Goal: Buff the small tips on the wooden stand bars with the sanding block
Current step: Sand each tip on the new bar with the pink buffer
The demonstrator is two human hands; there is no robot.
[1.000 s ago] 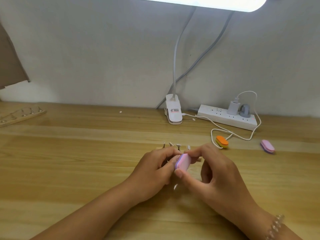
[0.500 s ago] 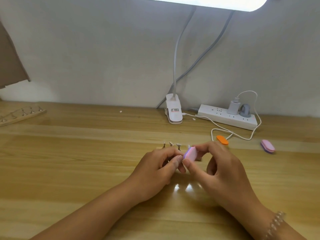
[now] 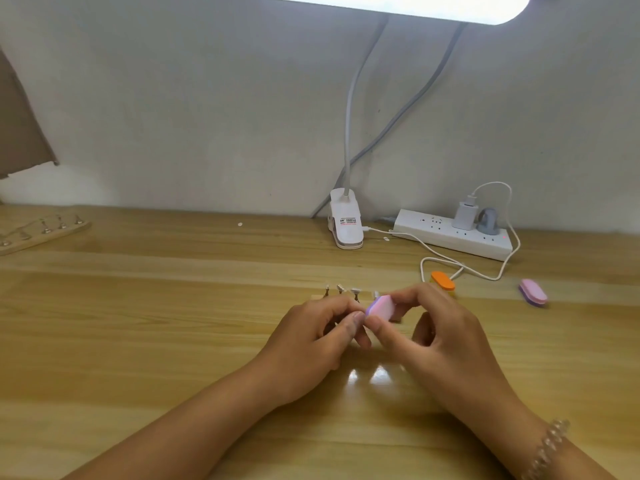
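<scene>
From the head view, my right hand (image 3: pixel 440 337) pinches the pink oval sanding block with a purple edge (image 3: pixel 381 308) between thumb and forefinger, the other fingers loosely curled. The block is held just above the wooden table (image 3: pixel 138 341), touching the fingertips of my left hand (image 3: pixel 311 344). That hand is curled in, thumb and forefinger pinched on what I take to be a single tip, though only a pale sliver shows. The near wooden stand bar (image 3: pixel 316 297) lies behind my hands, mostly hidden, with four small white tips (image 3: pixel 355 292) standing above my knuckles. I judge I am mid-buff on one tip. The next move calls for short, light strokes, then going on to a neighbouring tip. There are three blocks: mine, an orange block (image 3: pixel 442 280) and a second pink block (image 3: pixel 533 292). There are two bars, and the far wooden bar (image 3: pixel 41 233) carries five pegs, as far as I can tell.
</scene>
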